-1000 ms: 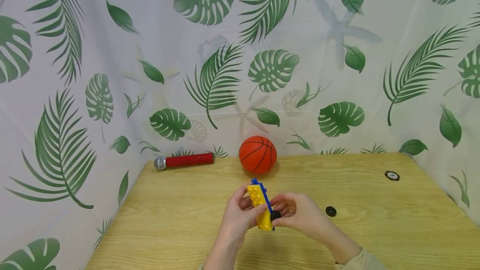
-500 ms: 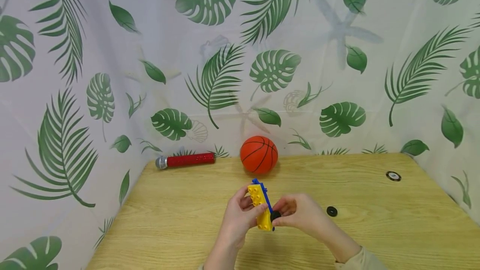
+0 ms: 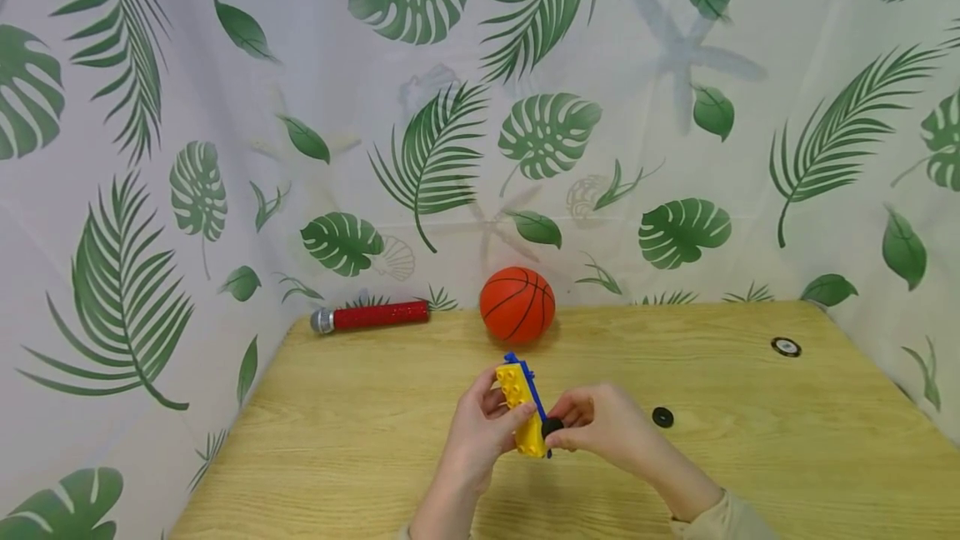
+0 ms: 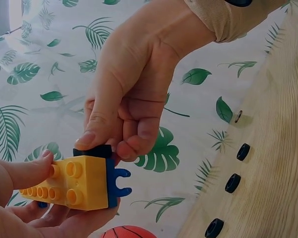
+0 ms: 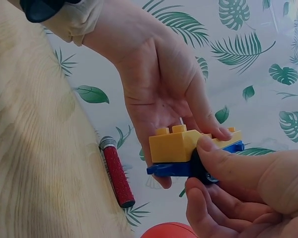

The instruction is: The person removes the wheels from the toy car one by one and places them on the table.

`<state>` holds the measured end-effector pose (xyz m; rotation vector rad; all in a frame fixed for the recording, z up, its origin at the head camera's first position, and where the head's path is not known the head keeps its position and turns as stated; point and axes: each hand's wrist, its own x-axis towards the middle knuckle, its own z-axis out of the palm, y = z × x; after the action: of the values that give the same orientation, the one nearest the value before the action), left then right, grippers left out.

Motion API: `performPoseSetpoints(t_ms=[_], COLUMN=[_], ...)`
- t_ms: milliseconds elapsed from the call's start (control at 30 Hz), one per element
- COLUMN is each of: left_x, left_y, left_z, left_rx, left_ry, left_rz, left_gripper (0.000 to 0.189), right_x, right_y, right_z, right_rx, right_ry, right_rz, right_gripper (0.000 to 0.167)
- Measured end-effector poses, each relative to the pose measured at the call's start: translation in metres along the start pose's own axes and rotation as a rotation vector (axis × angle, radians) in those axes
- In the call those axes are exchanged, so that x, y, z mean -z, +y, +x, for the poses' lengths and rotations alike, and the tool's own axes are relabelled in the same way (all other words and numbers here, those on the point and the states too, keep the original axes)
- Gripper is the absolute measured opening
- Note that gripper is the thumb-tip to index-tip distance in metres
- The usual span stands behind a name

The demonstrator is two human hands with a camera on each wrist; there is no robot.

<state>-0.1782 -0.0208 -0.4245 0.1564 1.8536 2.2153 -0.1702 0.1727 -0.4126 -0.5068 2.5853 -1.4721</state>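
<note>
My left hand (image 3: 480,432) holds up a toy building-block car (image 3: 516,386), thumb on its studded yellow top. Beneath the yellow part lies a blue base (image 4: 111,186), with a forked end showing in the left wrist view. My right hand (image 3: 611,427) pinches a black wheel (image 3: 551,427) between thumb and fingers, right against the car's side. Seen from the right wrist, that wheel (image 5: 201,168) sits upright at the blue base, partly covered by the thumb. The car is above the table, tilted, its far side hidden by the left fingers.
A loose black wheel (image 3: 662,417) lies right of my right hand; several wheels (image 4: 233,183) show in the left wrist view. Farther right is a round black-and-white chip (image 3: 786,347). An orange basketball (image 3: 517,304) and a red microphone (image 3: 378,316) lie at the back, before a leaf-patterned cloth (image 3: 465,273).
Both hands keep nearly the same pose around the car and wheel, with only a slight shift of the right fingers. The head view tilts a little.
</note>
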Motion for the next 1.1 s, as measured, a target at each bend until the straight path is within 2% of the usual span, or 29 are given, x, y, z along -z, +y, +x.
performPoseSetpoints(t_ms=[333, 500, 767, 933, 1100], left_x=[-0.015, -0.020, -0.016, -0.012, -0.017], left_y=[0.005, 0.001, -0.011, -0.009, -0.005], left_z=[0.005, 0.005, -0.001, -0.001, 0.002], left_rx=[-0.010, 0.003, 0.039, 0.041, 0.025], left_ry=[0.047, 0.066, 0.080, 0.096, 0.088], left_rz=[0.003, 0.010, 0.025, 0.030, 0.022], left_gripper=[0.062, 0.064, 0.069, 0.068, 0.067], right_x=[0.008, 0.010, -0.002, -0.004, 0.002], right_y=[-0.004, -0.002, 0.005, 0.001, -0.001], right_z=[-0.004, -0.009, -0.014, -0.010, -0.009], right_rx=[-0.026, -0.016, -0.018, -0.018, -0.019], right_ry=[0.081, 0.102, 0.096, 0.095, 0.112], right_rz=[-0.002, -0.028, -0.011, -0.002, -0.029], right_gripper=[0.029, 0.027, 0.030, 0.030, 0.026])
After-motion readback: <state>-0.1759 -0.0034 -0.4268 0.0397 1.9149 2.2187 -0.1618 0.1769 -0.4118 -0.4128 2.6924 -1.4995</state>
